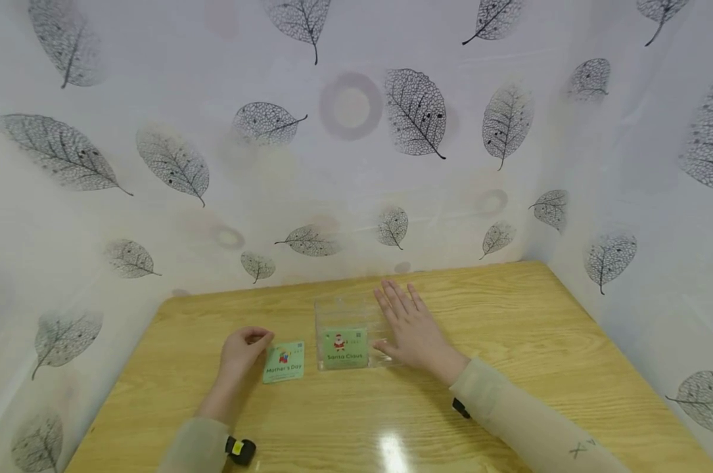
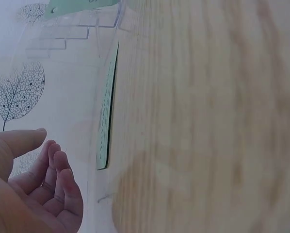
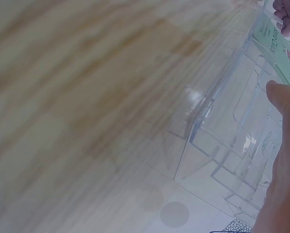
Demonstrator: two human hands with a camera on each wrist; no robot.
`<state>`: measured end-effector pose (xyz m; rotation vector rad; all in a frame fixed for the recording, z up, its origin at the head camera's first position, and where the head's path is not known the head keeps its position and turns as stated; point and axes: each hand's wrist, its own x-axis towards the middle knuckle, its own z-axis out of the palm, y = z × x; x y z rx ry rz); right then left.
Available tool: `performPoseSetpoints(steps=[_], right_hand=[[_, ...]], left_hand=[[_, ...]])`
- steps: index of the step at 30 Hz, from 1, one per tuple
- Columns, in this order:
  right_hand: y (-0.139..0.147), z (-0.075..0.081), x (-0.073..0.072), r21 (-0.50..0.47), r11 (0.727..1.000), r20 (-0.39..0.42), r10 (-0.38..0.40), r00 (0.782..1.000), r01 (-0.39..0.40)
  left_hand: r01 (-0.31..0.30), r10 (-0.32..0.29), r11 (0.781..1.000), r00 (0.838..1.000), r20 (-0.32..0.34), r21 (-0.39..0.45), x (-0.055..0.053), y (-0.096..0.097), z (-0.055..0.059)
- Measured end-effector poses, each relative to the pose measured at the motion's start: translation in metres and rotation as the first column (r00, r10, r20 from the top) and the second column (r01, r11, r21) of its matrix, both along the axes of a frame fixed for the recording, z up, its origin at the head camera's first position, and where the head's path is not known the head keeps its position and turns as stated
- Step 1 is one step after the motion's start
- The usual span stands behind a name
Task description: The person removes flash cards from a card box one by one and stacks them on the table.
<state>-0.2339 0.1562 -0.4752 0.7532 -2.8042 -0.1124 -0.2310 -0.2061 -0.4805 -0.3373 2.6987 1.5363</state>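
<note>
A clear plastic tiered holder [image 1: 341,314] stands on the table, with a green "Santa Claus" card [image 1: 345,348] in its left part. My right hand [image 1: 412,332] lies against the holder's right part, fingers straight and spread; the thumb [image 3: 280,94] reaches over the clear tiers in the right wrist view. To the left of the holder, a green "Mother's Day" card [image 1: 283,362] lies flat on the wood. My left hand [image 1: 244,355] is beside that card's upper left corner. In the left wrist view its fingers [image 2: 62,182] are loosely bent, apart from the thumb, with nothing between them.
The wooden table [image 1: 486,309] meets a white leaf-print covering [image 1: 356,177] at the back and on both sides. A dark strap device is on each wrist, such as the left one [image 1: 242,450]. Light glares off the wood near the front.
</note>
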Motion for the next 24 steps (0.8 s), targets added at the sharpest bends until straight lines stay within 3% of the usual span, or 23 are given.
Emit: performPoseSetpoints(steps=[12,24], right_hand=[[0.001,-0.001,0.001,-0.011,1.0,0.025,-0.004,1.0,0.004],[0.0,-0.002,0.001,0.003,1.0,-0.005,-0.003,1.0,0.003]], left_hand=[[0.023,-0.023,1.0,0.999,-0.025,-0.003,0.003,0.011,0.003],[0.042,-0.042,0.999,0.998,-0.057,0.014,0.005,0.023,0.004]])
